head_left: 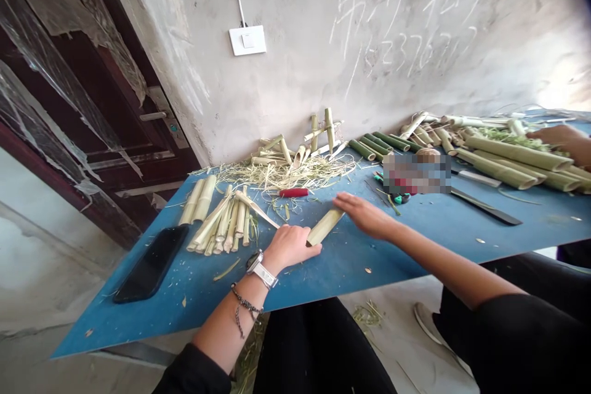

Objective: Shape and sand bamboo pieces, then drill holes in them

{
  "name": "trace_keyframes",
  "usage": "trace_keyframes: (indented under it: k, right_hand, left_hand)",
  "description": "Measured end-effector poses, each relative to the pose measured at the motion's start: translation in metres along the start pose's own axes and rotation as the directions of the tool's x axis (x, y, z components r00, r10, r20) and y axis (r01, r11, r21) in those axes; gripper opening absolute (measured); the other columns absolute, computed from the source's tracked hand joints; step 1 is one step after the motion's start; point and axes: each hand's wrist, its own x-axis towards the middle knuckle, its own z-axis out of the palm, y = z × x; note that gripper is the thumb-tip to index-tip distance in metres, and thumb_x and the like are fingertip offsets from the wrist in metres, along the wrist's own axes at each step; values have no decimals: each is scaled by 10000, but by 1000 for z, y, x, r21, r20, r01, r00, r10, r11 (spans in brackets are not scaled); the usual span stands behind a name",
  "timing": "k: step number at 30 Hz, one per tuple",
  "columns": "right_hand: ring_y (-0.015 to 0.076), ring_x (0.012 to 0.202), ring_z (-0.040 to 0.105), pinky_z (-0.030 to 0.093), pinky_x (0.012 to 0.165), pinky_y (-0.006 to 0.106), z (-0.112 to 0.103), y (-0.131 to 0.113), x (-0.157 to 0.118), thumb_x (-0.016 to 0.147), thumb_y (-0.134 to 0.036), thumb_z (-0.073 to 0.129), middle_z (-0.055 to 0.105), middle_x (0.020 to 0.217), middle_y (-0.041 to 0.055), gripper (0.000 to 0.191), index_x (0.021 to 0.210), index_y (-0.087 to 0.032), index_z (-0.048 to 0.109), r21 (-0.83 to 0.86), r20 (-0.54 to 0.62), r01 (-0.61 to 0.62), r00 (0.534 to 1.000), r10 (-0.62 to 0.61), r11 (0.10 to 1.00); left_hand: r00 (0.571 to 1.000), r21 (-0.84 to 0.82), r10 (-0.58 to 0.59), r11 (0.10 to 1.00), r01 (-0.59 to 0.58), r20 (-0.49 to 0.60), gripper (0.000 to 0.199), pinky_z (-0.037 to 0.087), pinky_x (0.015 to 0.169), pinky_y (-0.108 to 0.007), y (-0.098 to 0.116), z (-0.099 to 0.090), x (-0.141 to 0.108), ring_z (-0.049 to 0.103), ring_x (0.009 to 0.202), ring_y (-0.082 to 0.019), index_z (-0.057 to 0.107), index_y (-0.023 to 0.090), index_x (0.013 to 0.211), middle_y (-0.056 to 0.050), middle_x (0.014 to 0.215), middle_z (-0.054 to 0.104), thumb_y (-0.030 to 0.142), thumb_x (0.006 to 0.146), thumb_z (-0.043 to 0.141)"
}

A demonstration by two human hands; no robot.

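A short pale-green bamboo piece (pixel 325 226) lies slanted on the blue table between my hands. My left hand (pixel 290 247) is closed at its near end, with the thumb by the cut end; the other fingertips are hidden. My right hand (pixel 367 215) reaches to the far end, its fingers stretched out and touching there. A thin pale strip (pixel 256 208) runs from the bundle of peeled bamboo sticks (pixel 224 228) towards my left hand; I cannot tell whether the hand touches it. Beyond my hands lies a red-handled tool (pixel 294 192).
Bamboo shavings (pixel 281 171) and cut pieces heap along the wall. A black phone (pixel 151 263) lies at left, near two bamboo tubes (pixel 198 199). Rightward are a dark flat blade (pixel 484 206), green tubes (pixel 378 144), longer bamboo lengths (pixel 512 163) and another person's hand (pixel 566 140).
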Motion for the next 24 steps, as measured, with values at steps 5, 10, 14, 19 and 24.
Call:
trace_keyframes:
  k: [5,10,14,19,24]
  right_hand:
    - [208,1289,248,289,1041,436,-1,4,0,789,-6,280,292,1404,116,586,1354,-153,323,74,57,144,987,-148,987]
    - [242,1286,254,282,1040,451,-2,-2,0,832,-45,263,312,1377,186,503,1326,-68,360,29,34,28,999,-29,999]
    - [201,1311,186,256,1060,422,1,-14,0,858,-76,263,255,1419,127,507,1362,-124,303,111,55,230,970,-237,967]
    - [255,1278,272,281,1039,463,4,10,7,884,-106,239,348,1352,202,452,1310,-51,379,-4,3,-11,1000,11,1000]
    - [206,1299,226,263,1061,410,9,6,6,897,-128,249,305,1395,135,459,1351,-106,319,37,7,131,991,-131,991]
  left_hand:
    - [1000,-11,0,1000,0,-2,409,423,633,-275,-2,-2,1,624,663,-200,619,188,719,-45,667,647,538,772,414]
    - [1000,-11,9,1000,-9,0,448,415,671,-284,-1,-4,1,618,649,-193,640,188,667,-47,634,644,546,778,393]
    - [1000,-8,19,1000,-19,-4,457,409,655,-276,-2,-3,1,622,667,-197,652,188,672,-55,652,651,536,784,377]
    - [1000,-3,12,1000,-12,10,464,401,625,-280,-3,-4,1,614,636,-200,640,186,672,-54,628,639,548,780,370]
    - [999,-16,-16,1000,16,-46,416,380,575,-262,-2,-5,-3,609,634,-199,602,197,786,-37,680,642,582,711,465]
